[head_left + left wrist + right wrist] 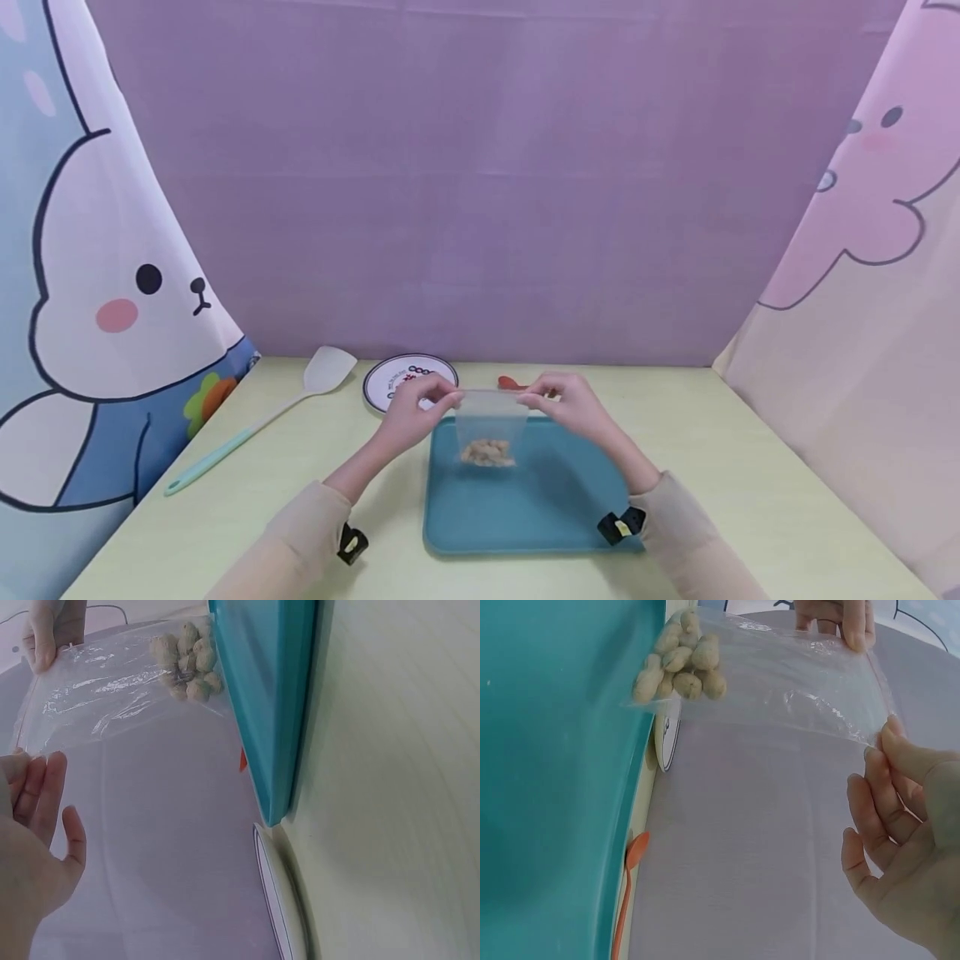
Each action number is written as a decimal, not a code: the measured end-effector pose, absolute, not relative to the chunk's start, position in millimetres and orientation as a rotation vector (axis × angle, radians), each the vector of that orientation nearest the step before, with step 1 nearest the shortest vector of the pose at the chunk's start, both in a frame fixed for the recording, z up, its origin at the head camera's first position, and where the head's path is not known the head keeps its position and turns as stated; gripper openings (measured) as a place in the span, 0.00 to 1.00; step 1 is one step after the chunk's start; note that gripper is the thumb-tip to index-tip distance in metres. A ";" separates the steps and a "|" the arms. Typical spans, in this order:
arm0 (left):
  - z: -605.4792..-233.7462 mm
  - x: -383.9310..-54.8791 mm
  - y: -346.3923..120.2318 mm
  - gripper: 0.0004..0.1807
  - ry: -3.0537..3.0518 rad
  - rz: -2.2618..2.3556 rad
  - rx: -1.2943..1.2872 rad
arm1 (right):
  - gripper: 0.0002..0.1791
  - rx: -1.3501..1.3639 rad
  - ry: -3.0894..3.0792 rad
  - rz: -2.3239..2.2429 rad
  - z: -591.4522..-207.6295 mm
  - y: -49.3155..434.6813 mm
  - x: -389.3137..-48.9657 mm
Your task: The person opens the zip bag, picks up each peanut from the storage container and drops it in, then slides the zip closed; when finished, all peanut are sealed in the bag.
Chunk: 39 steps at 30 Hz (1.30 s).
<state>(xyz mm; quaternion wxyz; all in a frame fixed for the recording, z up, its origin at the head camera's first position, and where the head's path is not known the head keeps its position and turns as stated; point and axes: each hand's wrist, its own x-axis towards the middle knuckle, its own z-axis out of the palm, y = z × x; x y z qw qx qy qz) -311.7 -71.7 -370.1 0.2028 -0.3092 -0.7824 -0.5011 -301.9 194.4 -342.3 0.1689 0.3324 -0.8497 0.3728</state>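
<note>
A clear zip bag hangs upright over the teal tray, held up by both hands. Several peanuts in their shells lie gathered at its bottom, seen closer in the right wrist view as a pale clump of peanuts. My left hand pinches the bag's top left corner. At the top right corner my right hand pinches the bag between thumb and fingers. A reddish strip runs along the bag's top edge in the right wrist view. Whether that edge is sealed I cannot tell.
Behind the tray stands a round white plate with a dark rim and printing. An orange-red spoon lies past the tray, partly hidden by the right hand. A spatula with a mint handle rests at the left. A purple cloth hangs behind.
</note>
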 end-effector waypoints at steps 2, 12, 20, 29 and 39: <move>-371.9 -311.8 -73.5 0.03 -2.196 -1.406 -0.849 | 0.04 0.935 -2.422 1.075 -344.1 192.1 -302.4; -367.2 -313.8 -101.9 0.06 -2.219 -1.459 -0.771 | 0.06 0.911 -2.346 1.139 -343.8 159.7 -310.1; -356.8 -304.9 -152.9 0.06 -2.256 -1.712 -0.879 | 0.09 1.086 -2.333 1.285 -342.8 118.2 -302.1; -358.7 -307.9 -198.1 0.11 -2.621 -1.812 -0.885 | 0.10 1.031 -2.524 1.652 -352.8 81.2 -300.3; -401.1 -333.8 -207.6 0.12 -2.809 -1.445 -0.704 | 0.10 0.864 -2.652 1.591 -381.4 63.1 -323.4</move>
